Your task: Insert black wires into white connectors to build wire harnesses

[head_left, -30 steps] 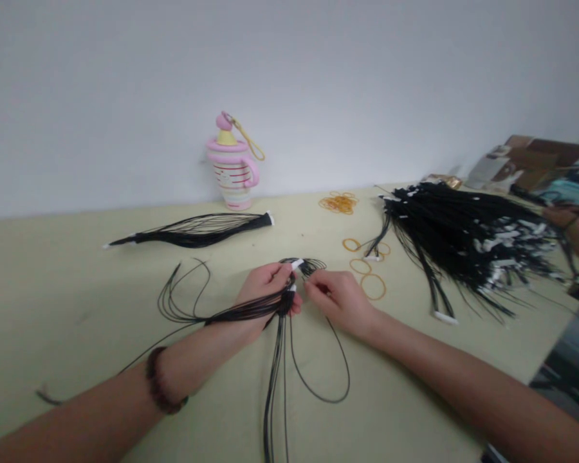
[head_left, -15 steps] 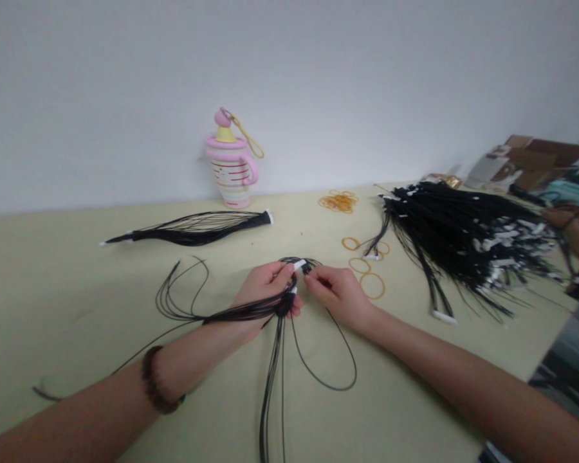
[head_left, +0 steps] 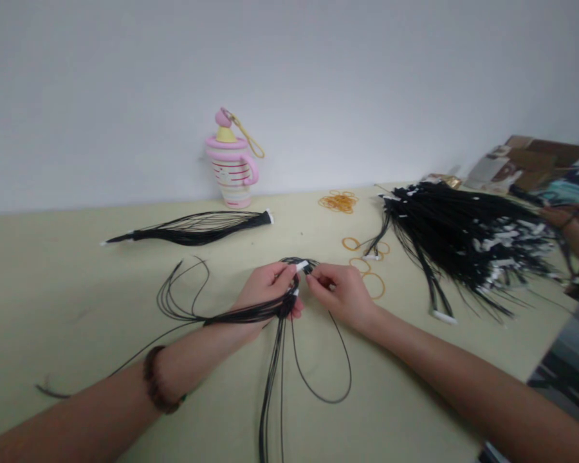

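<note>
Wire loop [head_left: 335, 402] has dropped, left hand [head_left: 264, 287] gripping white connector [head_left: 302, 265], right hand [head_left: 343, 296] pinching wire [head_left: 307, 270].

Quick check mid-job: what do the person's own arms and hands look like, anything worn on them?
No gloves show on the left hand or right hand. The left arm wears a dark reddish-brown bracelet, maybe beaded; it is blurred. Nothing worn shows on the right arm. No sleeves are in view.

The white connector [head_left: 302, 265] has edged slightly rightward, and the right fingers [head_left: 320, 291] are now nearer its end than before.
</note>
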Demonstrator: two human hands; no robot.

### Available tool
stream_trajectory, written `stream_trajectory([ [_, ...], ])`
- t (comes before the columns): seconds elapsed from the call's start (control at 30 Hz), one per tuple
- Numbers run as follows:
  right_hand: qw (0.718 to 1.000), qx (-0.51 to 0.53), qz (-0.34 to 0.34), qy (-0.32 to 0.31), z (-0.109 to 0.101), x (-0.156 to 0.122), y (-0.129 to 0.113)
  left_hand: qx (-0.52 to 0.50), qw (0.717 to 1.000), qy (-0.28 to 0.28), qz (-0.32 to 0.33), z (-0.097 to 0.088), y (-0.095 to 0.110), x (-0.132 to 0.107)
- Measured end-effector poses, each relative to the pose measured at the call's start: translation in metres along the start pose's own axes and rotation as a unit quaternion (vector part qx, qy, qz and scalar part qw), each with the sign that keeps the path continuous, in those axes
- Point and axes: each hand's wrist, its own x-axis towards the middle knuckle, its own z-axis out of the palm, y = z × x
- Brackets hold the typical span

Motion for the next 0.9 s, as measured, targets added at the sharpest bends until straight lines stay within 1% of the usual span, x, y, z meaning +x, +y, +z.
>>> stream_trajectory([
  [0.07,0.999,-0.029,-0.023,0.012,0.0,-0.002,0.0,0.005,1.0,-0.01,0.001,0.0,-0.001,0.0],
  [0.2,0.99,-0.097,-0.078,0.067,-0.001,-0.003,-0.001,0.018,0.999,-0.036,0.005,-0.001,-0.002,0.001],
  [0.27,0.988,-0.093,-0.109,0.056,-0.002,-0.003,-0.002,0.025,0.999,-0.046,-0.001,-0.001,-0.001,0.001],
  [0.33,0.988,-0.075,-0.13,0.022,-0.003,-0.002,-0.002,0.034,0.998,-0.052,-0.007,-0.001,0.0,0.001],
  [0.4,0.989,-0.068,-0.129,0.0,-0.003,-0.002,-0.003,0.044,0.997,-0.057,-0.009,0.0,0.001,0.001],
  [0.5,0.991,-0.072,-0.115,-0.003,-0.002,-0.002,-0.003,0.058,0.996,-0.063,-0.002,0.001,0.001,-0.001],
  [0.57,0.992,-0.054,-0.114,-0.002,-0.001,-0.002,-0.003,0.048,0.997,-0.062,-0.002,0.0,0.0,-0.001],
  [0.67,0.993,-0.008,-0.111,0.023,-0.002,-0.002,0.0,-0.018,0.999,-0.046,0.004,-0.007,0.002,0.002],
  [0.77,0.996,0.006,-0.082,0.045,-0.005,0.001,0.006,-0.121,0.992,-0.014,0.029,-0.018,0.015,0.007],
  [0.83,0.996,0.025,-0.073,0.039,-0.007,0.004,0.013,-0.186,0.981,-0.005,0.051,-0.022,0.029,0.005],
  [0.9,0.995,0.074,-0.071,0.01,-0.008,0.007,0.019,-0.238,0.97,-0.013,0.044,-0.022,0.042,0.0],
])
